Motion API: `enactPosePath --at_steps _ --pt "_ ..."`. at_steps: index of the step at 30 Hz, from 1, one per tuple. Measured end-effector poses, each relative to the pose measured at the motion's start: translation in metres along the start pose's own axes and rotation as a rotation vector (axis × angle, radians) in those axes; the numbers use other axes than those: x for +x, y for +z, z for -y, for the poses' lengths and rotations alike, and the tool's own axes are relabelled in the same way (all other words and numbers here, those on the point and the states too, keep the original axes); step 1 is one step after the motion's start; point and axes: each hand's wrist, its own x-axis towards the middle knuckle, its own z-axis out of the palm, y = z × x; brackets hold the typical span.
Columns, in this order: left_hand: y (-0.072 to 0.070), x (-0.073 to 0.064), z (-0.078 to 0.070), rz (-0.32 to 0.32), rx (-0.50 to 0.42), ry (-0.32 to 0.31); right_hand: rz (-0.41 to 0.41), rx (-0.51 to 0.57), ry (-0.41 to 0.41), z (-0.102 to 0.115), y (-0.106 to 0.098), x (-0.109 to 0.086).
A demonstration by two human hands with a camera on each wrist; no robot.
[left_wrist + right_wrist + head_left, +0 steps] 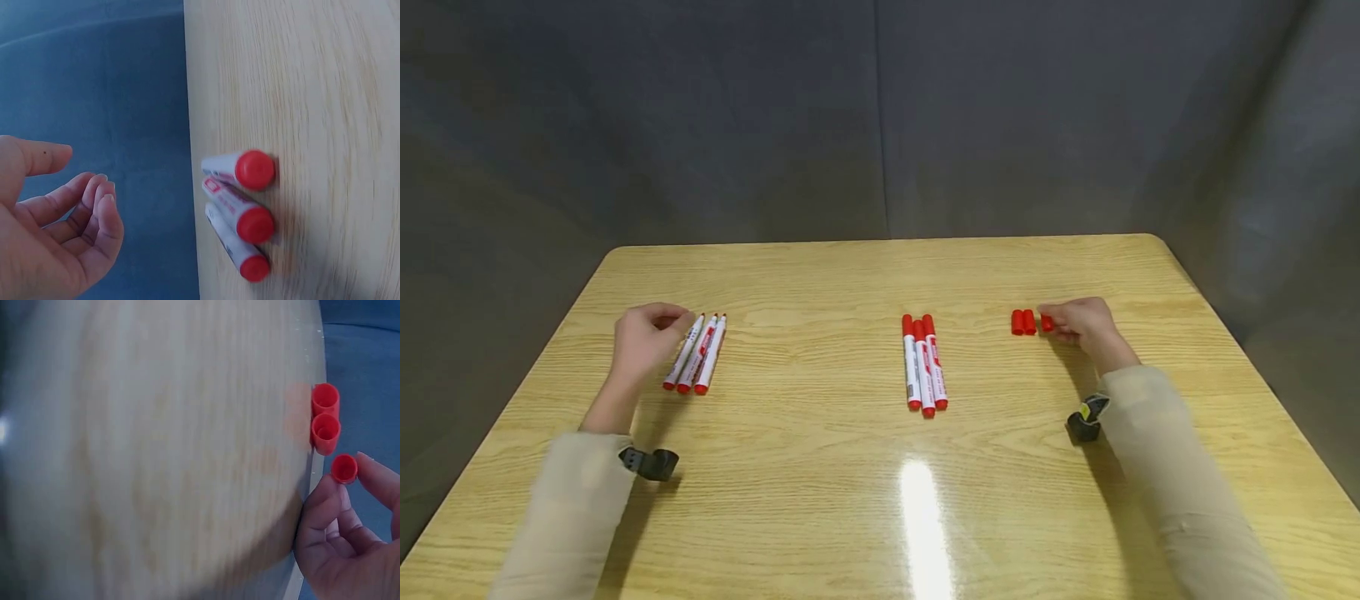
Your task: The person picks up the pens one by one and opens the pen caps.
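Beside two red caps (1018, 322), the right hand (1081, 322) pinches a third cap (1047, 323), presumably keeping its mouth clear; the left hand (643, 337), fingers loosely curled, waits empty near uncapped markers (697, 357).

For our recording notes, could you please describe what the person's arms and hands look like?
The left sleeve and right sleeve are long, plain beige. A black left camera and right camera sit at the cuffs, the right with a yellow patch. The left hand and right hand wear no gloves.
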Motion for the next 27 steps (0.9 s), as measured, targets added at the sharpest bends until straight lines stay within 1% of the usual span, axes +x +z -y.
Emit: enactPosePath --at_steps 1,2,4,7,12,14,16,19,20,21,24,27 --pt "-0.001 -0.003 -0.008 0.018 0.005 0.011 -0.001 -0.011 0.001 0.000 0.000 0.000" --pt "-0.001 -0.005 -0.013 0.031 0.008 0.006 -0.004 -0.023 0.003 0.000 0.001 0.001" --pt "0.001 -0.007 -0.018 0.054 0.010 -0.003 -0.012 -0.054 0.001 0.000 0.001 0.002" --pt "0.006 -0.008 -0.021 0.068 -0.003 -0.006 -0.020 -0.104 -0.005 0.001 0.002 0.002" --pt "0.021 0.002 -0.002 0.046 -0.020 0.035 -0.021 -0.136 -0.014 0.002 0.002 0.002" --pt "0.026 0.005 0.004 0.045 -0.031 0.046 -0.022 -0.148 -0.012 0.002 0.003 0.003" --pt "0.024 0.001 -0.007 0.063 -0.058 0.046 -0.022 -0.154 -0.010 0.002 0.003 0.004" --pt "0.021 -0.006 -0.023 0.096 -0.064 0.055 -0.018 -0.161 -0.009 0.002 0.004 0.005" --pt "0.021 -0.007 -0.026 0.102 -0.058 0.057 -0.018 -0.164 -0.011 0.002 0.004 0.005" --pt "0.021 -0.010 -0.033 0.115 -0.053 0.061 -0.017 -0.169 -0.014 0.001 0.004 0.005" --pt "0.025 -0.012 -0.040 0.143 -0.049 0.080 -0.014 -0.182 -0.025 0.001 0.003 0.005" --pt "0.033 -0.013 -0.048 0.184 -0.062 0.107 -0.001 -0.171 -0.033 0.000 0.001 0.005"
